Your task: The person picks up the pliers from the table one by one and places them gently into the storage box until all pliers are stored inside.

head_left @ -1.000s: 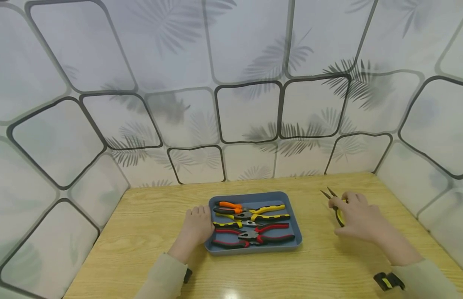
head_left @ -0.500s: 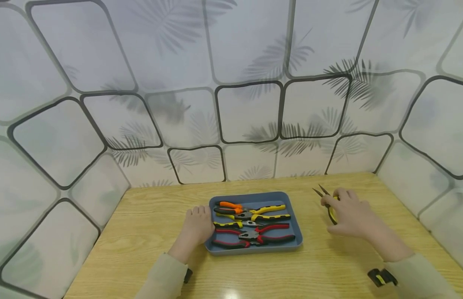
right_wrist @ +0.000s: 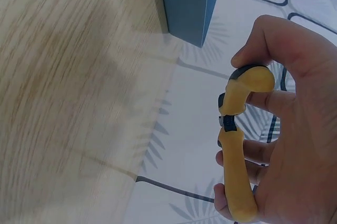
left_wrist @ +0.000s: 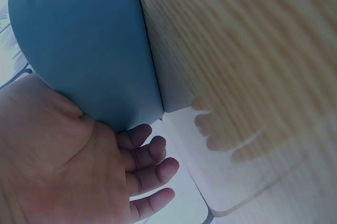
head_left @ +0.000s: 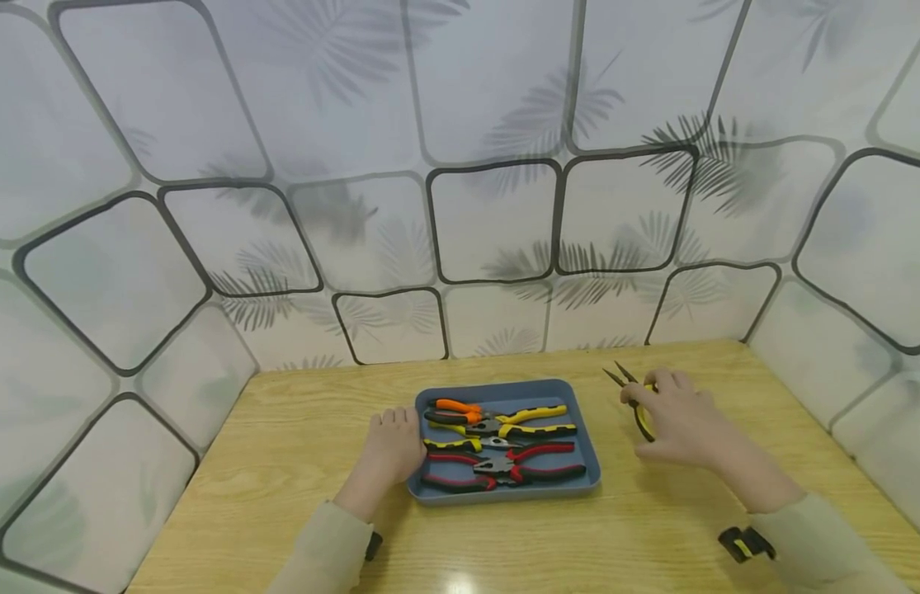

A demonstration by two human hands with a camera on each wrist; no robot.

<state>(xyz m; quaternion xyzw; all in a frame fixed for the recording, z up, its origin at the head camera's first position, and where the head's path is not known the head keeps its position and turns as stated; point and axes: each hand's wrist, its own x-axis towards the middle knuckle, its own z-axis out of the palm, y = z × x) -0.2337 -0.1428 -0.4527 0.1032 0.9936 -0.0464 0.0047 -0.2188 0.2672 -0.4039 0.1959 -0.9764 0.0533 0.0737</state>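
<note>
Long-nose pliers (head_left: 641,412) with yellow-and-black handles are gripped by my right hand (head_left: 675,417), their slim tips parted and pointing toward the back wall. Up close in the right wrist view, the thumb lies at one handle end (right_wrist: 258,79), and fingers curl behind the other handle. My left hand (head_left: 393,445) holds the left rim of a blue-grey tray (head_left: 589,462); in the left wrist view its fingers bend beside the tray's wall (left_wrist: 89,40), the thumb out of sight. Several pliers lie in the tray, including orange-and-black ones (head_left: 460,410), yellow-and-black ones (head_left: 537,431) and red-and-black ones (head_left: 541,473).
The tray stands on a light wooden table (head_left: 296,462). Patterned wall covering (head_left: 489,223) rises behind the table and along both sides. Between the tray's right side and the right hand is a strip of bare tabletop.
My right hand has moved left and slightly back over the table, carrying the long-nose pliers closer to the tray. The left hand and the tray have stayed in place.
</note>
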